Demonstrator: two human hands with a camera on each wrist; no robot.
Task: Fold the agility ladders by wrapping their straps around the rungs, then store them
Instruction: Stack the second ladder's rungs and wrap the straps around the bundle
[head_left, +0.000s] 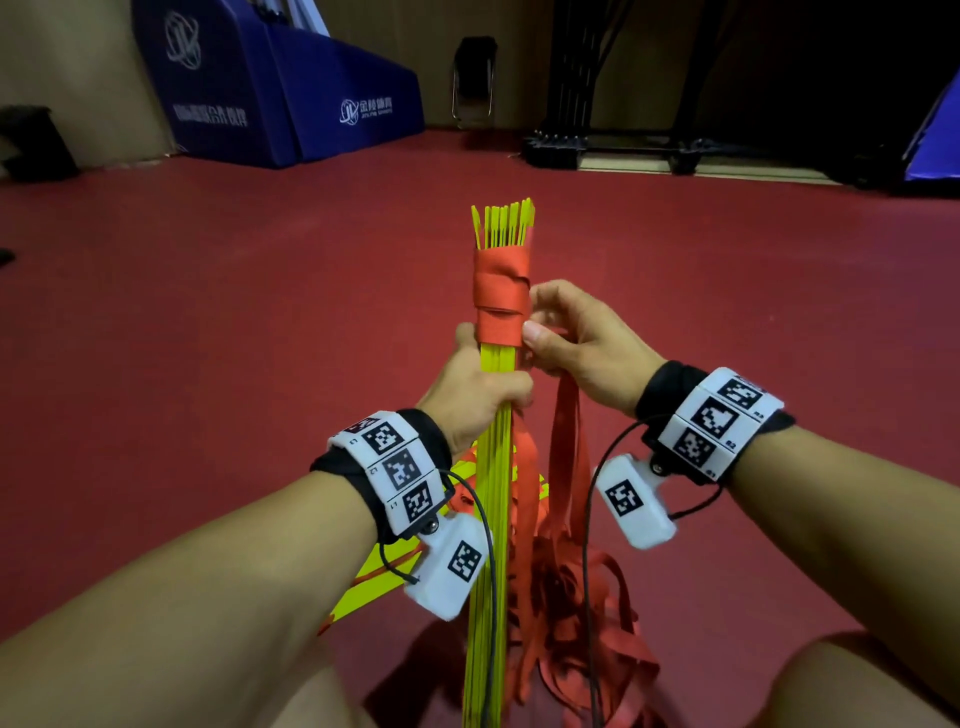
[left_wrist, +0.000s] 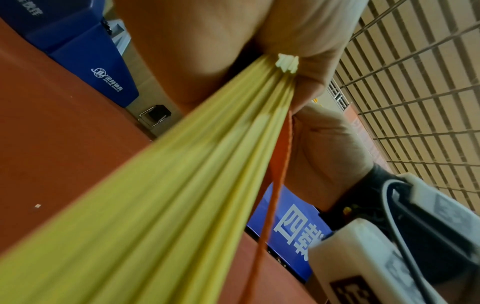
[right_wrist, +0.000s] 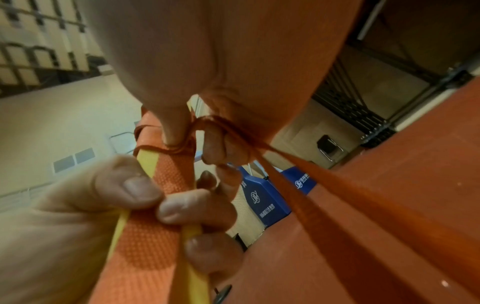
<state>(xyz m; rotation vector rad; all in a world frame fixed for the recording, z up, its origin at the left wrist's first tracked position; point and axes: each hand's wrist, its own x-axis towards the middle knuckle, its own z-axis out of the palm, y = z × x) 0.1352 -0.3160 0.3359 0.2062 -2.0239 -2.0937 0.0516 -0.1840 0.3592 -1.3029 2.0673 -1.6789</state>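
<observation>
A bundle of yellow rungs (head_left: 493, 519) stands upright in front of me, its top ends fanned out. Red strap (head_left: 500, 299) is wound several turns round the bundle near the top. My left hand (head_left: 480, 387) grips the rungs (left_wrist: 182, 174) just below the wrapping. My right hand (head_left: 558, 338) is at the right side of the wrapping, thumb pressed on its lower edge, fingers curled round the red strap (right_wrist: 324, 185). More loose red straps (head_left: 566, 519) hang down from that hand in a tangle.
The floor (head_left: 727, 312) is dark red. Blue padded mats (head_left: 291, 88) lean against the back wall at left. A black folding chair (head_left: 474, 78) and a black metal rack (head_left: 597, 145) stand at the back. More yellow rungs (head_left: 374, 577) lie low behind my left wrist.
</observation>
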